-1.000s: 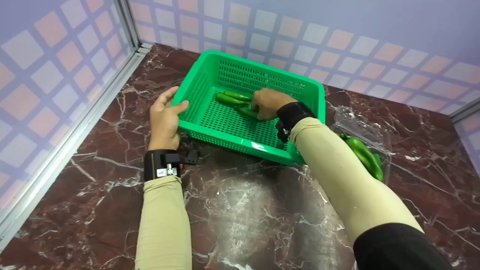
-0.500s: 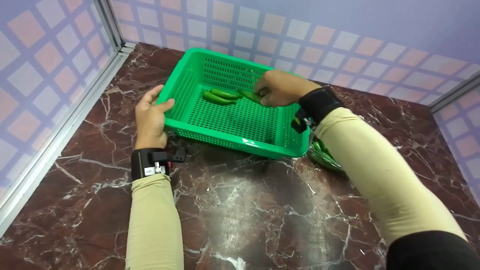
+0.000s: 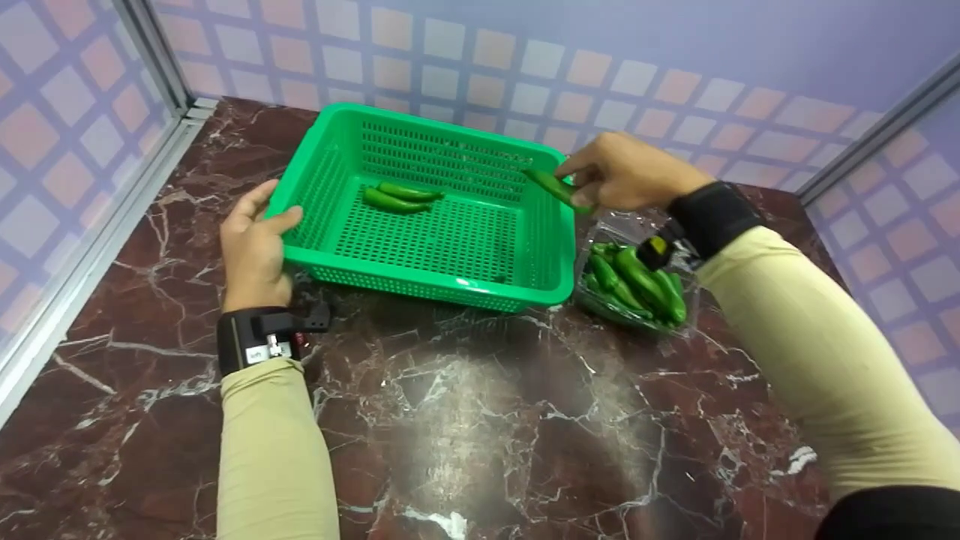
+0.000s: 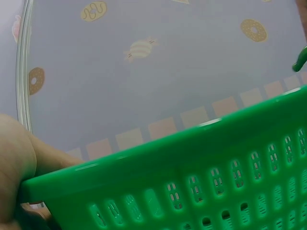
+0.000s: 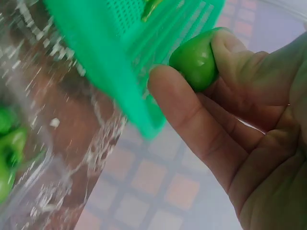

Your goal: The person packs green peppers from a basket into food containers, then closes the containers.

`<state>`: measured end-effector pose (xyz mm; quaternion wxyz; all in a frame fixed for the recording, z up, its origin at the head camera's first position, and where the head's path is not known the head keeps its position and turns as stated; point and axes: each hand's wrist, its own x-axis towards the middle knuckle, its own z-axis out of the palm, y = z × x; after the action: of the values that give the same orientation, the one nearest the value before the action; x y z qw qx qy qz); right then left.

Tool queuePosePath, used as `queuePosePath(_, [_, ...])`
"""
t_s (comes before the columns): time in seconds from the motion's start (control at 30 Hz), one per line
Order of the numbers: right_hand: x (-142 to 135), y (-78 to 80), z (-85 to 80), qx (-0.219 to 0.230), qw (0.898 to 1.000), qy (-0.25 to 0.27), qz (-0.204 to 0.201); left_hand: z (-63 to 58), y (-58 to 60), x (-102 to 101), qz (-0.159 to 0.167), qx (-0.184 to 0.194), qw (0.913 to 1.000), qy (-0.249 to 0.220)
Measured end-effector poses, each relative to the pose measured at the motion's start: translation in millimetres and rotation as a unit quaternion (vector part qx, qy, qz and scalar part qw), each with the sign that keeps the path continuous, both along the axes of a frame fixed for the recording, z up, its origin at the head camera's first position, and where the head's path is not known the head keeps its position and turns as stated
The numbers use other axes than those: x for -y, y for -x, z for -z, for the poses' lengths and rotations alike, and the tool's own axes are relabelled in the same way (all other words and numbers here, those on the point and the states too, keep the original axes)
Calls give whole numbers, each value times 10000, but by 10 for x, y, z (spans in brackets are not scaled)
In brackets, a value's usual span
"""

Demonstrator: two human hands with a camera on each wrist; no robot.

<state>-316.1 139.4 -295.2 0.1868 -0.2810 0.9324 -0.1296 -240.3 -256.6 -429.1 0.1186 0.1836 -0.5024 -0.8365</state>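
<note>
My left hand [image 3: 256, 244] grips the left rim of a green perforated plastic basket [image 3: 405, 289], thumb over the edge. Two green peppers [image 3: 397, 199] lie side by side on the basket floor. Between thumb and fingers, my right hand [image 3: 626, 172] pinches another green pepper [image 3: 553, 187], raised over the basket's right rim. The right wrist view shows that pepper's rounded end [image 5: 194, 62] between thumb and fingertips. Right of the basket, below my right hand, stands a clear plastic container [image 3: 600, 304] with several green peppers [image 3: 637, 281] in it.
All this stands on a dark red marbled tabletop [image 3: 480, 420]. A tile-patterned wall [image 3: 442, 45] runs close behind the basket. Metal corner strips [image 3: 154, 56] edge the left side, and another patterned panel [image 3: 885, 180] closes the right.
My right hand has lifted a pepper from the basket floor and carried it right, over the rim. Two peppers stay in the basket. The head view has shifted, showing more of the clear container.
</note>
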Motion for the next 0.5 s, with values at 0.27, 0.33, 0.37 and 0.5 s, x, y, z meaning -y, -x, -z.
queuePosePath(0.27, [-399, -70, 57, 159, 9991, 185, 361, -1, -18, 174, -254, -75, 9991, -333])
queuePosePath(0.33, [-479, -82, 90, 207, 9984, 125, 504, -2, -17, 213, -282, -81, 9988, -400])
queuePosePath(0.37, [-515, -92, 106, 226, 9981, 55, 572, -3, -16, 228, -285, -86, 9987, -422])
queuePosePath(0.5, [-611, -131, 174, 471, 9953, 4, 841, -4, -7, 259, -236, -67, 9988, -425])
